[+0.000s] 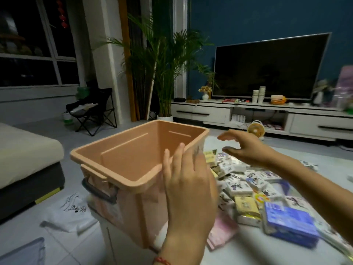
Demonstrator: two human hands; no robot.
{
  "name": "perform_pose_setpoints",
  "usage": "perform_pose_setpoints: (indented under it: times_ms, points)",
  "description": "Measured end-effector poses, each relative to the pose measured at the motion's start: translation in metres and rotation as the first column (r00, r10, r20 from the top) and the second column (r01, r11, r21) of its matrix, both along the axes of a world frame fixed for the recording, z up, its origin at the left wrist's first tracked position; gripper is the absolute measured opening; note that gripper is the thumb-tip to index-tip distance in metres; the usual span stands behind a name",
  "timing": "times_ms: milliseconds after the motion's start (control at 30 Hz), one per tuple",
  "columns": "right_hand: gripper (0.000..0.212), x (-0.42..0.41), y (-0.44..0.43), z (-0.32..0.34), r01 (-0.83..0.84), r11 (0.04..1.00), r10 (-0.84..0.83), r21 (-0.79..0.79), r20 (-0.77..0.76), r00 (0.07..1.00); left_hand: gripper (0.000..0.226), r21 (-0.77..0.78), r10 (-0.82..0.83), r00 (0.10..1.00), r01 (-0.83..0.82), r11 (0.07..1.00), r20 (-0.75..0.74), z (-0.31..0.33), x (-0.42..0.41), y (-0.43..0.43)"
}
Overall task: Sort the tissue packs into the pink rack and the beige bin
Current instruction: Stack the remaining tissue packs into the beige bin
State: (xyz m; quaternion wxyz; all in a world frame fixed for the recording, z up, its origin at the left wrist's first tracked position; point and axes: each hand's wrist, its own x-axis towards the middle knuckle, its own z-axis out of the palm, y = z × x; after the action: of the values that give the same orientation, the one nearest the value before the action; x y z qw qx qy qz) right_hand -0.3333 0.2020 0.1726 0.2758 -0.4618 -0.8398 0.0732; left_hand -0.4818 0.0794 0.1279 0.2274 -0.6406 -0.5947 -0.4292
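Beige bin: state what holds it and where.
The left hand presses straight fingers against the beige bin near its right rim; no grip. The right hand holds nothing.

This is a living room in a home. A big television [270, 66] stands on a low white cabinet [267, 115], a tall palm plant [164, 60] grows beside the window [36, 43], and a sofa [24, 161] stands at the left.

The bin [133, 155] is open at the top and its inside is bare, so a hand can enter from above. The left hand [189, 188] lies against its rim at 4 o'clock. From 3 to 5 o'clock, tissue packs [246, 186] lie heaped and touching, with the right hand [246, 148] hovering above them. A sofa [24, 159] closes off 9 o'clock.
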Motion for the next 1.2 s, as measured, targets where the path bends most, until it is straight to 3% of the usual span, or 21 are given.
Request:
perform_pose_setpoints:
  times_ms: [133,233,367,467,567,733,800,900,1000,1100,1200]
  points:
    - [0.019,0.069,-0.024,-0.027,0.188,0.972,-0.214,-0.139,-0.204,0.955,0.048,-0.231,-0.317,0.932,0.352,0.907,0.174,-0.014,0.05,0.015]
    - [0.023,0.12,-0.05,-0.069,0.369,0.905,-0.421,-0.212,-0.319,0.849,0.063,-0.411,-0.407,0.892,0.451,0.792,0.195,-0.04,0.088,0.038]
    - [0.032,0.168,-0.081,-0.113,0.546,0.786,-0.612,-0.29,-0.231,0.757,0.037,-0.579,-0.475,0.87,0.457,0.675,0.132,-0.051,0.133,0.056]
    - [0.038,0.203,-0.091,-0.128,0.668,0.686,-0.721,-0.29,-0.15,0.676,0.031,-0.571,-0.554,0.819,0.53,0.628,0.15,-0.057,0.164,0.062]
    - [0.041,0.222,-0.089,-0.134,0.764,0.583,-0.812,-0.276,-0.153,0.564,0.03,-0.539,-0.56,0.773,0.62,0.57,0.298,-0.073,0.182,0.067]
    - [0.056,0.237,-0.056,-0.134,0.896,0.415,-0.91,-0.158,-0.085,0.406,0.027,-0.357,-0.528,0.669,0.735,0.577,0.524,-0.09,0.207,0.068]
    - [0.061,0.25,-0.036,-0.129,0.953,0.264,-0.964,-0.147,-0.004,0.267,0.028,-0.299,-0.571,0.627,0.768,0.567,0.53,-0.089,0.215,0.072]
    - [0.062,0.28,-0.02,-0.129,0.99,0.013,-0.966,-0.14,0.256,0.049,0.027,-0.238,-0.574,0.604,0.775,0.585,0.553,-0.09,0.219,0.08]
    - [0.063,0.299,-0.015,-0.145,0.96,-0.159,-0.906,-0.228,0.42,-0.05,0.028,-0.24,-0.575,0.591,0.785,0.571,0.566,-0.094,0.222,0.086]
    - [0.062,0.294,-0.011,-0.157,0.974,-0.175,-0.831,-0.143,0.551,-0.068,0.028,-0.259,-0.601,0.585,0.799,0.543,0.545,-0.095,0.227,0.095]
    - [0.054,0.276,-0.01,-0.155,0.991,-0.077,-0.816,-0.109,0.579,0.0,0.028,-0.265,-0.608,0.574,0.809,0.525,0.548,-0.095,0.229,0.097]
